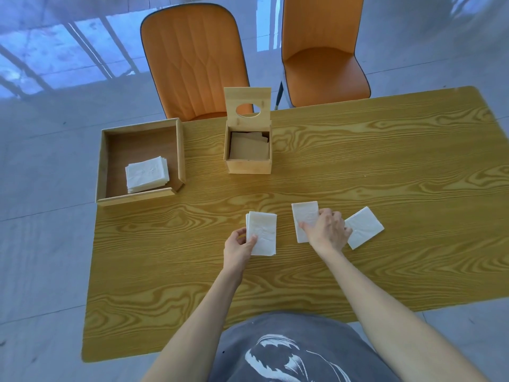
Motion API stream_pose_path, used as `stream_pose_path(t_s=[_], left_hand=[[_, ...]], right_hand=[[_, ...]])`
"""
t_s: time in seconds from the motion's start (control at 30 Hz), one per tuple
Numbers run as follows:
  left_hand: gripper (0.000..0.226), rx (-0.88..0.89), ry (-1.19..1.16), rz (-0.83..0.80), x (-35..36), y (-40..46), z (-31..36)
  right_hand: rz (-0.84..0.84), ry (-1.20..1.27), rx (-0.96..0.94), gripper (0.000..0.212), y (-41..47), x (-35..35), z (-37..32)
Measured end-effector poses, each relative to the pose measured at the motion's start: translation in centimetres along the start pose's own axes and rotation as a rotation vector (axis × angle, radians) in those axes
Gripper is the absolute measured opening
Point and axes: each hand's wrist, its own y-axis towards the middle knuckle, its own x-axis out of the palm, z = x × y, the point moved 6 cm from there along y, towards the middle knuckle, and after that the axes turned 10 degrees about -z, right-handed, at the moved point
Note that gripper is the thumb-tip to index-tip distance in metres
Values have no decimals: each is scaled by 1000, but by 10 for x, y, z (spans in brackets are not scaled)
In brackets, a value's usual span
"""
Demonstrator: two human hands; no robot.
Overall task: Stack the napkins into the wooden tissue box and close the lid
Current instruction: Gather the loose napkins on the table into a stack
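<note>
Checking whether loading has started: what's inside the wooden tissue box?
The wooden tissue box stands with its lid up. Inside lie flat brown sheets, slightly fanned; no white napkins show. Whatever lies beneath them is covered.

The table [358, 166] under my arms is a yellow wood-grain surface, smooth with a soft matt sheen, while the tissue box [248, 164], its raised lid [247, 104] with the oval hole, and the tray [137, 198] are pale unpainted wood, smooth and matt, the tray's floor a darker brown. The napkins [261, 232] I touch are white paper, soft, matt and faintly embossed, like the stack in the tray [147, 175]. The chairs [192, 59] have orange leather-like upholstery with a slight sheen and stitched lines, the floor [41, 133] is glossy tile, and my shirt [275, 351] is grey cloth.
</note>
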Motion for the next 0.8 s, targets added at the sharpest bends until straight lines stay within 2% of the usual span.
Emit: stream_pose_path(t_s=[0.3,0.4,0.43,0.5,0.6,0.67,0.8], left_hand=[[42,-19,16,-15,-1,2,1],[41,-21,13,-8,-2,4,0],[40,-27,9,-6,-2,4,-1],[39,-39,-9,2,0,5,-3],[34,-56,-45,19,2,5,-3],[30,-60,-64,26,2,5,-1],[28,-59,-82,33,2,3,-2]], right_hand=[[-39,267,-94,48,-4,0,-2],[-40,428,-139,16,-4,1,2],[-56,501,-158,18,-5,3,4],[-119,673,-176,26,-7,5,4],[-318,938,-172,12,-16,13,-7],[-424,982,-191,2,-21,23,-17],[-501,965,-218,12,-29,42,-33]])
